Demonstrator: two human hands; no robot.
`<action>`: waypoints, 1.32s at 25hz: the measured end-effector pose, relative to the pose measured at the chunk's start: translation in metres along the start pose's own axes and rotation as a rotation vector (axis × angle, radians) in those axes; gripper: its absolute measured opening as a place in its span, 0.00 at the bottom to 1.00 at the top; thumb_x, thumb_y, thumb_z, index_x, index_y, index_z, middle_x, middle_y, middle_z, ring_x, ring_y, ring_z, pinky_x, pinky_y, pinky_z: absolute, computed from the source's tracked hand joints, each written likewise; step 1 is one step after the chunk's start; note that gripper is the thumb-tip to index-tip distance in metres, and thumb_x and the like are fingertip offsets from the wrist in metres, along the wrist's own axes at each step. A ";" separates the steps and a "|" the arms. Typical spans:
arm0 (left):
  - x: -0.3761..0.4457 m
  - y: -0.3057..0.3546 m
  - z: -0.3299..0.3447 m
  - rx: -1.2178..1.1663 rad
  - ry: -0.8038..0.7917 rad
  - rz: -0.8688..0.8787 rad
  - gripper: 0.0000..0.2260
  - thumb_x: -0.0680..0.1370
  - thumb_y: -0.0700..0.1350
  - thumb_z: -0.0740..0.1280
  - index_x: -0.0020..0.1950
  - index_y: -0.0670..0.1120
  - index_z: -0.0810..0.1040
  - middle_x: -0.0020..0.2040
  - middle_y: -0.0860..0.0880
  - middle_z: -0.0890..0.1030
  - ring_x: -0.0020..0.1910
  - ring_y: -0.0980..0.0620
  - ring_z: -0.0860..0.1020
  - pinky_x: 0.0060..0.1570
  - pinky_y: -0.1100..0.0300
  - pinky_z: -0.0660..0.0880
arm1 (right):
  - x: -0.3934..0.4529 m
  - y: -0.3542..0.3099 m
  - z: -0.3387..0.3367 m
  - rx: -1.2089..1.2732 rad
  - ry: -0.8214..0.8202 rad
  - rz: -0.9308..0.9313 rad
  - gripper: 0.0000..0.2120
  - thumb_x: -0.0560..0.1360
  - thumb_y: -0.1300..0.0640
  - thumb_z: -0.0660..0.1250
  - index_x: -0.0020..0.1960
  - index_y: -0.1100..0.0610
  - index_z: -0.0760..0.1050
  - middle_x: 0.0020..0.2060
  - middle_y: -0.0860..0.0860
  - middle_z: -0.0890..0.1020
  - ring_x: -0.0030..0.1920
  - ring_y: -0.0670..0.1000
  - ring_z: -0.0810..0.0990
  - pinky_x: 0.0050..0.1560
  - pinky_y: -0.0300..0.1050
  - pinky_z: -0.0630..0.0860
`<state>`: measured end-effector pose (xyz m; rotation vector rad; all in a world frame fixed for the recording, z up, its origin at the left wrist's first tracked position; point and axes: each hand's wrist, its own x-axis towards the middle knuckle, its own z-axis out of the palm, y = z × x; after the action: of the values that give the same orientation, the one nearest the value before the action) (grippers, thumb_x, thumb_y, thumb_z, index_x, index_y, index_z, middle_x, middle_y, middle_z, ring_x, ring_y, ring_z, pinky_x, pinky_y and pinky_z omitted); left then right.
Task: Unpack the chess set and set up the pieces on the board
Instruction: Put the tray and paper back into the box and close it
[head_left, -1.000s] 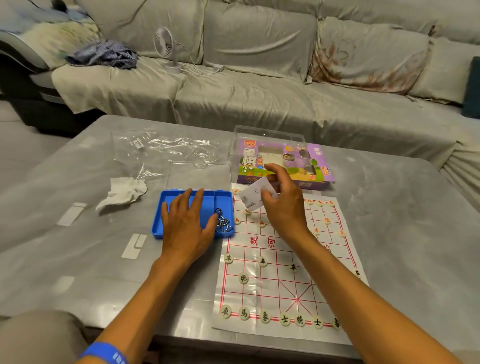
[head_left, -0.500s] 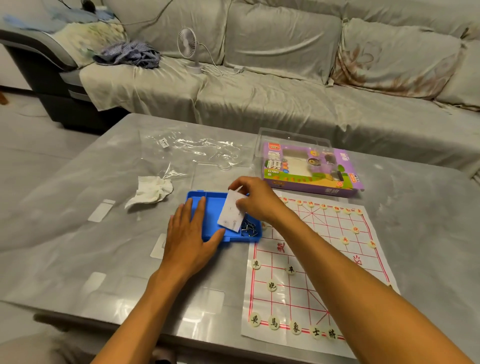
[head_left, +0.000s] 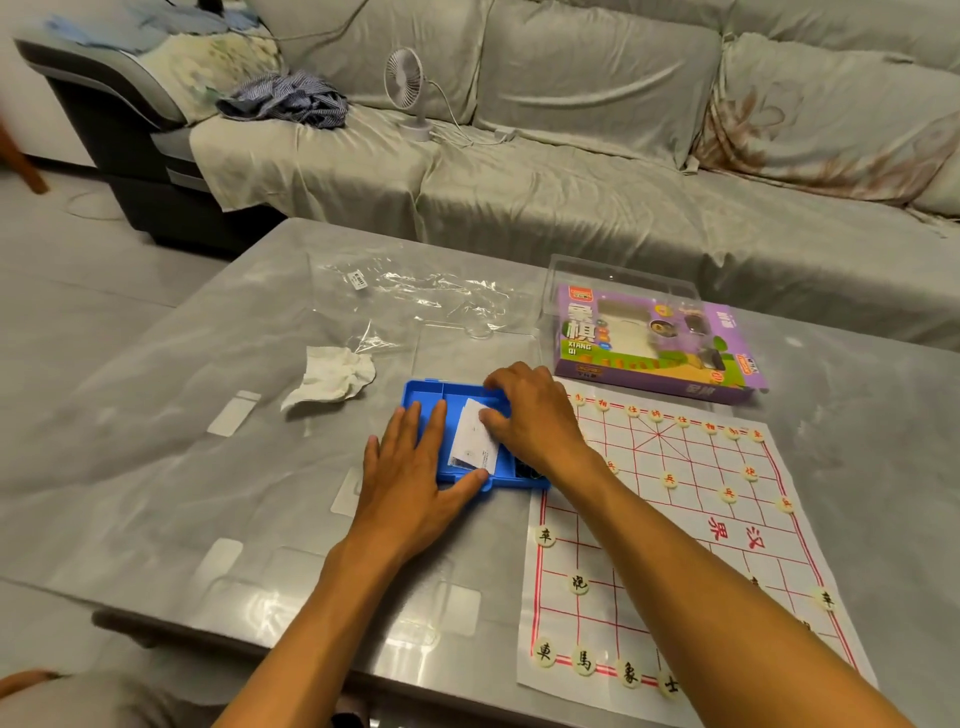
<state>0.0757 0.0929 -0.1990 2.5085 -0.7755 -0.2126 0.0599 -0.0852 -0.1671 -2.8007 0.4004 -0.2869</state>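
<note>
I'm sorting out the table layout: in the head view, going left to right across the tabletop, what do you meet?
Crumpled white tissue → blue tray with the left hand resting flat on it → right hand pinching a paper slip → purple chess box.

Dim, warm light; glare patches on the table (head_left: 156, 467); wide-angle bending.

Head view. Both forearms were bare to the frame edge, with no sleeve visible; the left hand (head_left: 410, 478) and right hand (head_left: 530, 415) wore no gloves, and no ring or watch could be made out, though fingers were partly hidden.
</note>
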 end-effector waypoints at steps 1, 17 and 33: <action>0.000 -0.001 0.000 0.008 0.000 -0.003 0.40 0.74 0.69 0.56 0.77 0.57 0.37 0.78 0.52 0.39 0.76 0.54 0.37 0.73 0.50 0.37 | 0.001 0.003 -0.001 0.025 0.050 0.038 0.18 0.76 0.48 0.65 0.64 0.52 0.72 0.62 0.50 0.74 0.62 0.52 0.70 0.61 0.49 0.70; -0.001 -0.001 -0.004 0.137 -0.096 0.003 0.32 0.75 0.71 0.49 0.77 0.59 0.55 0.79 0.52 0.39 0.75 0.53 0.31 0.73 0.45 0.35 | 0.018 0.038 -0.006 0.399 -0.055 0.415 0.24 0.73 0.47 0.67 0.67 0.56 0.72 0.62 0.55 0.77 0.61 0.55 0.75 0.59 0.56 0.75; -0.008 -0.014 -0.018 0.110 0.001 -0.016 0.37 0.71 0.73 0.56 0.75 0.57 0.58 0.79 0.51 0.51 0.77 0.51 0.45 0.75 0.47 0.47 | 0.002 0.040 -0.004 0.468 0.045 0.231 0.13 0.73 0.59 0.71 0.57 0.52 0.78 0.61 0.47 0.74 0.65 0.48 0.68 0.60 0.43 0.70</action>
<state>0.0807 0.1151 -0.1907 2.6185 -0.7864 -0.1785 0.0511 -0.1236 -0.1760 -2.2715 0.5783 -0.3404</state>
